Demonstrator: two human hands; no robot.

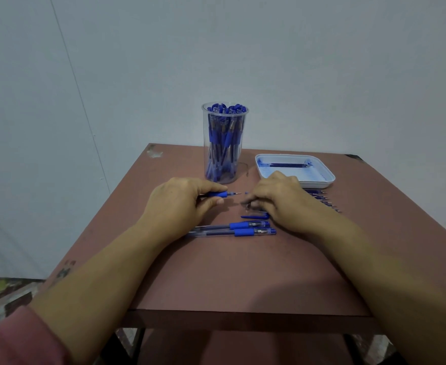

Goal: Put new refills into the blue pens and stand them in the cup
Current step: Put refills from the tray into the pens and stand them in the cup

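Brown table (243, 272), pale wall (322, 61), patterned floor (3, 293)

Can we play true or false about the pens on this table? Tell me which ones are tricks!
1. The clear cup is packed with blue pens. True.
2. The left hand holds a blue-grip pen. True.
3. The white tray is piled high with pens. False: only one thin pen or refill lies in it.
4. Two pens lie side by side on the table, close to the person. True.
5. The cup has tipped over. False: it stands upright at the back of the table.
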